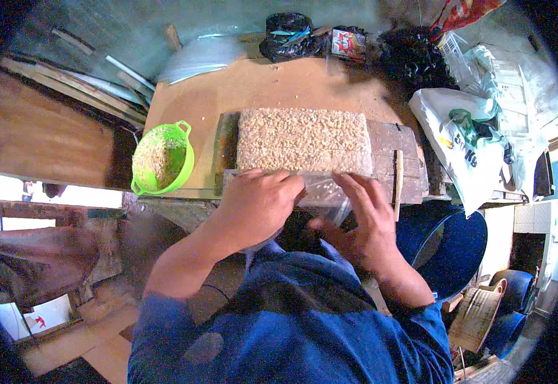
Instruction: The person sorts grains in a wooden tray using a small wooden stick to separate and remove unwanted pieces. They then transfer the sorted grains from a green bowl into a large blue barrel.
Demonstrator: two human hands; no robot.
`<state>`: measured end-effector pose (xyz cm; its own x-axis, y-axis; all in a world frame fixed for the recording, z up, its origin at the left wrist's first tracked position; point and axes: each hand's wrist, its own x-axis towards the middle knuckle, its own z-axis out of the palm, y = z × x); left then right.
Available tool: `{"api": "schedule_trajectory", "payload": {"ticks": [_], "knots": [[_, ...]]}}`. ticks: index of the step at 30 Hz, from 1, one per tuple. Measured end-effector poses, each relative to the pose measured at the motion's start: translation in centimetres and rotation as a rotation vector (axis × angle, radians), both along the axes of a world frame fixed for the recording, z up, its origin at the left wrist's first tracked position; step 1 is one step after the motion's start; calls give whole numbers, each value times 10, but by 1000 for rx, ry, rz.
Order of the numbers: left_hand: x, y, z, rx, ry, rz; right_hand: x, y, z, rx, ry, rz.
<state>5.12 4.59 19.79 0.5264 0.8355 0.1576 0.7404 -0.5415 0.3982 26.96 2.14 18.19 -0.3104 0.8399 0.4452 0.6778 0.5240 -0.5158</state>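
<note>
A flat, clear plastic bag [303, 139] packed with pale split beans or grains lies on a wooden board [394, 144]. Its loose, unfilled end hangs towards me over the table's front edge. My left hand [262, 204] is curled over the left part of this loose plastic, fingertips near the packed edge. At the right part, my right hand [367, 221] touches the plastic with its fingertips, thumb held well apart and lower. The film runs between both hands, and blur hides how firmly the right one holds it. A thin wooden stick [398, 182] lies right of the bag.
A green plastic colander [183, 168] with grains inside sits at the table's left edge. Black plastic bags [413, 57] and a small box [349, 44] stand at the back. White sacks [461, 139] lie at the right, above a blue drum [451, 249].
</note>
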Motion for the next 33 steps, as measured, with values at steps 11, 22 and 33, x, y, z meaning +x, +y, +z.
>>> {"api": "schedule_trajectory", "payload": {"ticks": [11, 22, 33], "knots": [[-29, 21, -5, 11, 38, 101, -4, 37, -15, 62, -195, 13], [-102, 20, -2, 440, 74, 363, 35, 79, 19, 345, -168, -258], [-89, -53, -117, 338, -179, 385, 91, -13, -96, 367, -275, -221]]}}
